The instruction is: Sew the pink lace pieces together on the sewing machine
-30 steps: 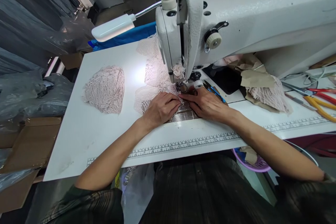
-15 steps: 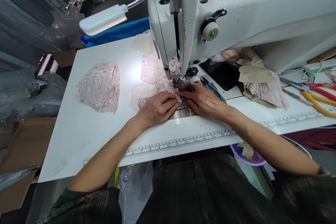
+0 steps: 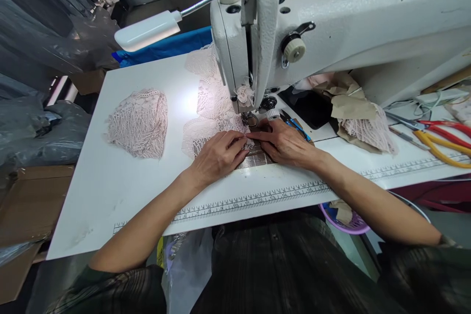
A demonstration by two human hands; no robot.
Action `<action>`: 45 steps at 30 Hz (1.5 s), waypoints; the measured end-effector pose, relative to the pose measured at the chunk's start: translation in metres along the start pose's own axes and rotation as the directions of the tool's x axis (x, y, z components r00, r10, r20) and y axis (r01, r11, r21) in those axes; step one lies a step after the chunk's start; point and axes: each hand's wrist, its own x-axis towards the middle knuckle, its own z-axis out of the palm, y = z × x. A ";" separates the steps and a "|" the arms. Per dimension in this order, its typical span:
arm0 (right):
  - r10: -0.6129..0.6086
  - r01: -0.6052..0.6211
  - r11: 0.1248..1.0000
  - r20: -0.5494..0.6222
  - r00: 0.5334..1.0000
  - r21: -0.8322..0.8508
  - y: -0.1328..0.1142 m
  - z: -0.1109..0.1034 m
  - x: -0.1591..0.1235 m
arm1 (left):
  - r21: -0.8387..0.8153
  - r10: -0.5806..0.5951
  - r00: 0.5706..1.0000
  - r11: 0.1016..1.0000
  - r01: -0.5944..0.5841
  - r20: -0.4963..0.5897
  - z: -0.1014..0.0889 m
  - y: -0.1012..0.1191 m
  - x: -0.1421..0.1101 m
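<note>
Pale pink lace fabric lies under the head of a white sewing machine and trails away to the back. My left hand is closed on the lace's near edge, just in front of the presser foot. From the other side my right hand pinches the same edge, its index fingertip close to the left hand's fingers. Beneath the hands shows part of the metal plate. The fingertips partly hide the lace between them.
A folded pile of lace rests on the left of the white table. Blue thread snips lie beside the right hand. Further right are a black phone-like slab, brown paper and yellow-handled scissors. A lamp hangs behind.
Both hands keep almost the same place at the lace edge, with the left fingers slightly shifted. The whole view has moved a little.
</note>
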 end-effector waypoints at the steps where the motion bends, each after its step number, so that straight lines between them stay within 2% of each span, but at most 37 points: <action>1: 0.006 -0.006 1.000 0.002 1.000 -0.002 0.000 0.000 0.000 | 0.000 -0.010 1.000 1.000 0.010 0.002 -0.001 0.001 0.000; 5: 0.028 -0.028 0.999 0.018 0.999 -0.017 -0.002 -0.002 0.001 | 0.012 -0.026 1.000 1.000 0.026 0.016 -0.002 0.002 -0.001; 13: 0.046 -0.046 0.999 0.031 0.998 -0.019 -0.002 -0.002 0.000 | 0.122 0.033 0.997 0.992 -0.041 0.068 0.000 0.002 -0.001; 20: -0.024 0.027 0.999 0.068 0.997 -0.047 0.007 -0.002 0.000 | 0.206 -0.008 0.999 0.979 -0.001 0.042 0.000 0.014 0.001; 26: -0.029 0.036 0.996 0.081 0.996 -0.085 0.005 -0.003 -0.001 | 0.188 -0.040 0.997 0.982 0.028 0.060 -0.001 0.016 0.002; 34: 0.060 -0.040 0.988 0.129 0.990 -0.152 -0.003 -0.003 0.004 | 0.164 -0.101 0.991 0.983 0.085 0.092 -0.007 0.013 0.002; 40: 0.104 -0.071 0.974 0.149 0.983 -0.214 -0.010 -0.006 0.011 | 0.187 -0.110 0.985 0.979 0.085 0.130 -0.008 0.009 0.003; 45: 0.165 -0.097 0.952 0.221 0.961 -0.291 -0.015 -0.011 0.019 | 0.183 -0.114 0.980 0.980 0.084 0.163 -0.007 0.004 0.003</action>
